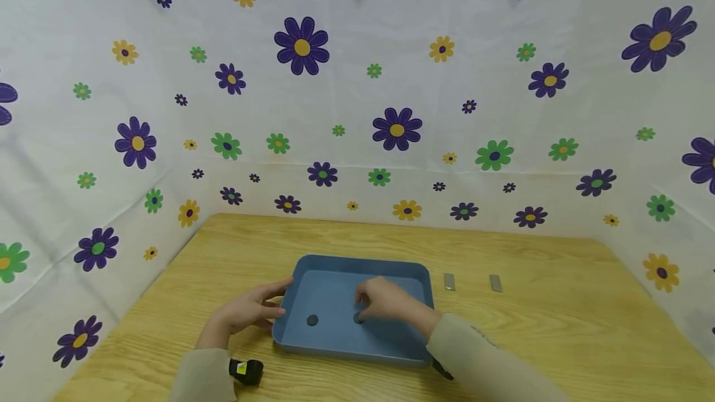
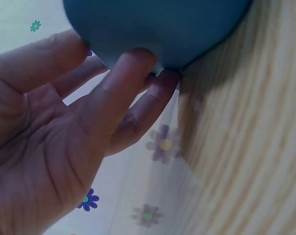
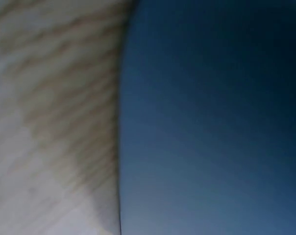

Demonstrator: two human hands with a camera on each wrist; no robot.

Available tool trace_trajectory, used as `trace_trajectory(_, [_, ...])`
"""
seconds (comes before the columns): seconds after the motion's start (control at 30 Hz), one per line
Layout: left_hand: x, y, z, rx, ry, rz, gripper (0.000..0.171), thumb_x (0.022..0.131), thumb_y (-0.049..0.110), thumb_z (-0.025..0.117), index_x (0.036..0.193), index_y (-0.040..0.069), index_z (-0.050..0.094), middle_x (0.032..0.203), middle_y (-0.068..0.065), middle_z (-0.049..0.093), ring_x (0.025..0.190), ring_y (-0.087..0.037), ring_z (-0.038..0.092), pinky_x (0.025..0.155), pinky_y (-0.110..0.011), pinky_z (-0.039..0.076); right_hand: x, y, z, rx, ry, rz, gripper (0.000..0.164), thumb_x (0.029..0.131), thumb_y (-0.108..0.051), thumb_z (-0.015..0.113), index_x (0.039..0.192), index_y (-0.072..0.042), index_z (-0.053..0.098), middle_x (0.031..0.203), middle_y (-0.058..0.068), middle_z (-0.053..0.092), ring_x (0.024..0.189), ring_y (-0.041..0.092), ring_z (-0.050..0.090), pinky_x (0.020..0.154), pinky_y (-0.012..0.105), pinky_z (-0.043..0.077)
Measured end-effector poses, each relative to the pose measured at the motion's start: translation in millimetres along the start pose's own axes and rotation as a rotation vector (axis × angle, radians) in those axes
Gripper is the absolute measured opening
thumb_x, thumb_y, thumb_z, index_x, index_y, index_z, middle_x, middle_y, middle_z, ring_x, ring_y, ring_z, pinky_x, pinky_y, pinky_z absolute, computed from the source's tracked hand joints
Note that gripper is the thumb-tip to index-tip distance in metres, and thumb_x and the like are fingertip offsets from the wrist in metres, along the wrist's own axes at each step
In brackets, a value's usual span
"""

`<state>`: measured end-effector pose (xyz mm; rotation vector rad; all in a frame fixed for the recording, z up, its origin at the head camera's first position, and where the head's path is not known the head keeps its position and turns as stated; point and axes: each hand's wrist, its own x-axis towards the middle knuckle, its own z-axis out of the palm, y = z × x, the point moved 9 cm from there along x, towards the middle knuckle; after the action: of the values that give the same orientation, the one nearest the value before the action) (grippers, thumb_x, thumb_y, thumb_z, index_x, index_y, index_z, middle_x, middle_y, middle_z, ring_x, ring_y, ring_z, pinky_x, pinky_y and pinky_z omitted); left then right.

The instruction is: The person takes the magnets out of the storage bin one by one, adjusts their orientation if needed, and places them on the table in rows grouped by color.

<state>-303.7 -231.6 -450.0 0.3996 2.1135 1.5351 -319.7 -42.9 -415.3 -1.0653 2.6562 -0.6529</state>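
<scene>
A shallow blue tray [image 1: 335, 352] lies on the wooden table. My left hand [image 1: 248, 312] rests against the tray's left wall, its fingers spread. In the left wrist view, the left hand's fingertips [image 2: 138, 58] touch the outside of the blue wall near the table. Over the tray's middle, my right hand [image 1: 388, 299] points down and pinches a small dark round disc [image 1: 358, 318] at the tray floor. A second dark disc [image 1: 312, 320] lies flat to its left. In the right wrist view only the tray's side [image 3: 197, 137] shows; the hand is out of sight there.
Two small grey rectangular plates, a nearer one [image 1: 449, 281] and a farther one [image 1: 496, 283], lie on the table [image 1: 558, 315] right of the tray. A flower-printed cloth [image 1: 346, 98] hangs behind and at both sides.
</scene>
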Motion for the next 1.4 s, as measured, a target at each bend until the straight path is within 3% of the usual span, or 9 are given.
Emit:
trace_trajectory(0.27, [1.7,1.6,-2.2,0.010,0.012,0.004,0.065,0.089,0.009,0.052,0.141,0.003,0.015,0.141,-0.028,0.012,0.120,-0.045,0.028,0.075,-0.041,0.048,3,-2,3,-0.086,-0.021,0.026,0.016,0.072,-0.014,0.073,0.084,-0.010,0.065,0.081,-0.002,0.059,0.076,0.011,0.054,0.064,0.025,0.045])
trace_trajectory(0.53, [-0.7,-3.1,1.9,0.002,0.007,-0.009,0.066,0.088,0.010,0.053,0.141,0.002,0.015,0.140,-0.029,0.013,0.117,-0.042,0.035,0.074,-0.041,0.048,2,-3,12,-0.104,-0.042,0.016,0.011,0.071,-0.014,0.074,0.075,-0.015,0.064,0.073,-0.010,0.056,0.069,0.004,0.050,0.061,0.022,0.043])
trace_trajectory(0.87, [-0.3,-1.5,-0.6,0.016,0.018,-0.009,0.065,0.089,0.010,0.053,0.141,0.003,0.016,0.140,-0.030,0.014,0.115,-0.040,0.038,0.074,-0.041,0.048,4,-4,13,-0.126,-0.050,0.011,0.012,0.073,-0.013,0.072,0.072,-0.016,0.061,0.070,-0.011,0.052,0.065,0.004,0.047,0.058,0.022,0.042])
trace_trajectory(1.17, [-0.5,0.8,-0.6,0.006,0.014,-0.004,0.065,0.088,0.009,0.053,0.141,0.002,0.015,0.139,-0.031,0.013,0.113,-0.040,0.040,0.073,-0.041,0.048,2,-10,13,-0.183,-0.058,-0.012,0.015,0.070,-0.010,0.073,0.076,-0.014,0.060,0.067,-0.009,0.049,0.058,0.005,0.043,0.052,0.021,0.038])
trace_trajectory(1.4, [-0.8,2.1,0.6,-0.001,0.009,-0.002,0.066,0.088,0.008,0.053,0.141,0.003,0.014,0.140,-0.030,0.013,0.116,-0.043,0.035,0.073,-0.041,0.048,2,-8,14,-0.153,-0.058,-0.023,0.017,0.068,-0.006,0.072,0.079,-0.012,0.061,0.070,-0.007,0.052,0.061,0.005,0.045,0.055,0.021,0.040])
